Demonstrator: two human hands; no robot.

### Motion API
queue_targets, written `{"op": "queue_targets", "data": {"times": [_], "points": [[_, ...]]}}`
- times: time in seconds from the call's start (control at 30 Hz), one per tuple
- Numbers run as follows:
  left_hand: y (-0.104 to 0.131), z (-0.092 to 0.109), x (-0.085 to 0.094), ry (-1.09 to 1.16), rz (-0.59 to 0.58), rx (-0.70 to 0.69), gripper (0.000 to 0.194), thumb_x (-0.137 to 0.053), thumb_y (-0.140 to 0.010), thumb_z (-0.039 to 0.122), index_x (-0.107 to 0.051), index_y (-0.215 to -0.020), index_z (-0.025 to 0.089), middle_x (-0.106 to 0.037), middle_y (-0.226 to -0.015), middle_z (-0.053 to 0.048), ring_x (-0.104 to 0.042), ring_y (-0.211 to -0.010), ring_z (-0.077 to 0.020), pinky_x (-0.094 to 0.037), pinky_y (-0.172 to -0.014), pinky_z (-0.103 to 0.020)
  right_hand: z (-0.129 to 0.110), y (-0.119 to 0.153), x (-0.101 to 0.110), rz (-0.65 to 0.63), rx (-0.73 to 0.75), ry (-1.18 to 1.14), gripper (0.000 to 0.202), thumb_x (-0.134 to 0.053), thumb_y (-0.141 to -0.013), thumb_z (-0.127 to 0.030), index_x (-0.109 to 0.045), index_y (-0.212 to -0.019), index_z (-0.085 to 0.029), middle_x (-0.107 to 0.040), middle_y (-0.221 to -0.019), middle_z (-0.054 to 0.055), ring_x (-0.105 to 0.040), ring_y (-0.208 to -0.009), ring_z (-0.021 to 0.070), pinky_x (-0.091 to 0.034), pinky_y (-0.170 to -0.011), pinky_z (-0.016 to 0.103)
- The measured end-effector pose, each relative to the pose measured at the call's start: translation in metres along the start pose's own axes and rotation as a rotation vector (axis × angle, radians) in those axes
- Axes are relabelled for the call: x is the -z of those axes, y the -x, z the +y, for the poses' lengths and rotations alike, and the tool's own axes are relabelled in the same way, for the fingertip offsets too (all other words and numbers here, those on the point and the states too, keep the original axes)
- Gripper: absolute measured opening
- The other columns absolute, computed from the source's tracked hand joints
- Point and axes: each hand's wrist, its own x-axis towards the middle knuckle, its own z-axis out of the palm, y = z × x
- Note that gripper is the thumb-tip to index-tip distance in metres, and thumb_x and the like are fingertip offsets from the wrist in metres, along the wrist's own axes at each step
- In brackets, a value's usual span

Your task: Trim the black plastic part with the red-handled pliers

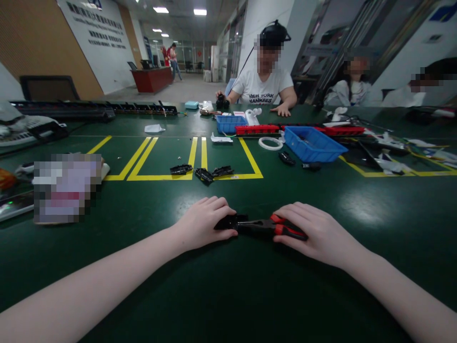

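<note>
Both my hands rest low over the dark green table (228,290). My left hand (207,221) is closed around a small black plastic part (228,222), partly hidden by the fingers. My right hand (307,231) grips the red and black handles of long-nose pliers (260,226). The pliers point left, and their tips meet the black part's right end. Whether the jaws are clamped on it I cannot tell. Beyond my hands, similar black parts (204,175) lie by the yellow tape lines.
Farther back stand a large blue bin (314,145) and a smaller blue bin (231,125). A white tape ring (270,143) lies beside the larger one. A blurred-out flat object (67,188) is at left. Across the table sits a person (264,81), one hand on the tabletop.
</note>
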Motion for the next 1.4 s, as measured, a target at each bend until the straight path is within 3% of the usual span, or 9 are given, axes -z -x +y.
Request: {"op": "queue_targets", "data": {"times": [0.27,0.93,1.4], "points": [[0.0,-0.001,-0.001,-0.003,0.0,0.005,0.038,-0.072,-0.09,0.039,-0.064,-0.12,0.018,-0.066,-0.11,-0.006,-0.063,-0.098,-0.0231,-0.053,-0.086,-0.04,-0.006,-0.006,0.009,-0.028,-0.005,0.012,0.035,-0.06,-0.093,-0.047,-0.065,-0.114,-0.018,-0.074,-0.103,0.01,-0.07,-0.09,0.0237,-0.058,-0.074,0.037],[-0.001,0.002,-0.002,0.012,-0.007,0.037,0.038,-0.072,-0.089,0.042,-0.064,-0.119,0.02,-0.066,-0.112,-0.006,-0.063,-0.1,-0.0228,-0.053,-0.088,-0.039,-0.008,-0.004,0.008,-0.036,-0.074,-0.024,0.035,-0.064,-0.09,-0.046,-0.066,-0.116,-0.022,-0.074,-0.104,0.01,-0.071,-0.09,0.0247,-0.06,-0.077,0.041],[-0.002,0.002,-0.001,0.006,-0.012,0.037,0.039,-0.073,-0.089,0.043,-0.064,-0.119,0.02,-0.066,-0.113,-0.006,-0.062,-0.101,-0.0232,-0.053,-0.086,-0.039,-0.006,-0.005,0.013,-0.044,-0.038,0.028,0.033,-0.065,-0.09,-0.044,-0.066,-0.114,-0.022,-0.074,-0.104,0.009,-0.071,-0.091,0.0237,-0.06,-0.077,0.038]]}}
